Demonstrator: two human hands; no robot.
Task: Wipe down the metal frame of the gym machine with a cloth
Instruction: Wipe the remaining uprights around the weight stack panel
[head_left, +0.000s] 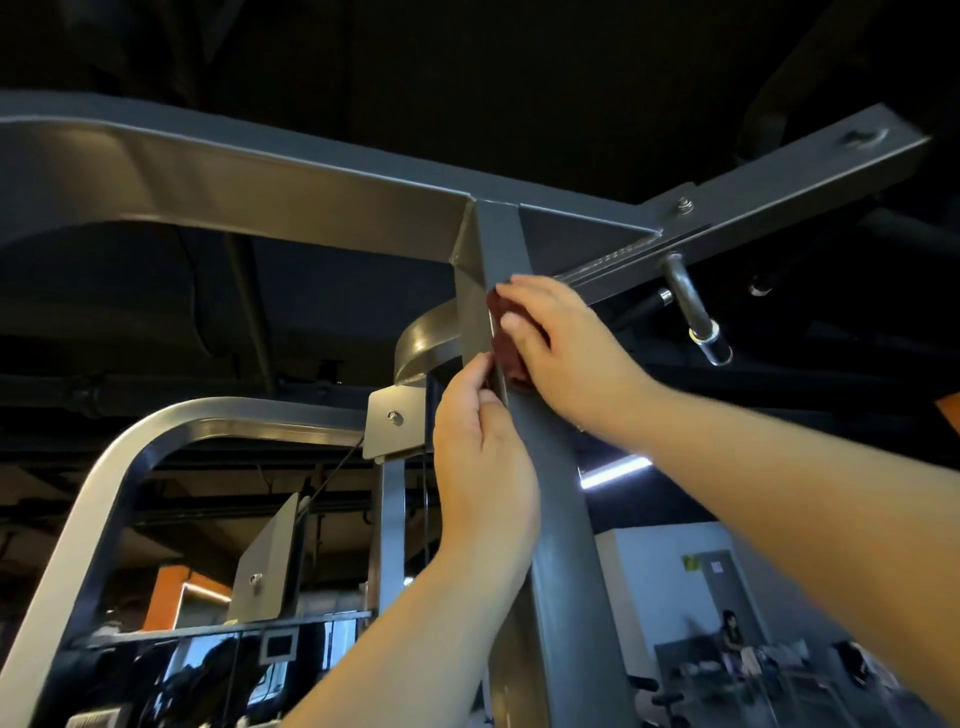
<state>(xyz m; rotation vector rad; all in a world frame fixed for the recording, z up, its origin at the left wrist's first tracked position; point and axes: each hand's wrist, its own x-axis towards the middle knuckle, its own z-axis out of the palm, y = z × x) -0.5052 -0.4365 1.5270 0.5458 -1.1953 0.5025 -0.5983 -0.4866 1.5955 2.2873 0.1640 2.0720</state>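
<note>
A grey metal upright post of the gym machine rises through the middle of the view and meets a horizontal top beam overhead. A dark red cloth is bunched against the post just below that joint. My right hand presses the cloth to the post, fingers wrapped over it. My left hand reaches up along the post's left side and pinches the cloth's lower edge between thumb and fingertips. Much of the cloth is hidden under my right hand.
A diagonal brace with a bolt runs up to the right. Chrome pegs stick out below it. A curved silver frame and a bracket plate stand at left. A person sits far off at lower right.
</note>
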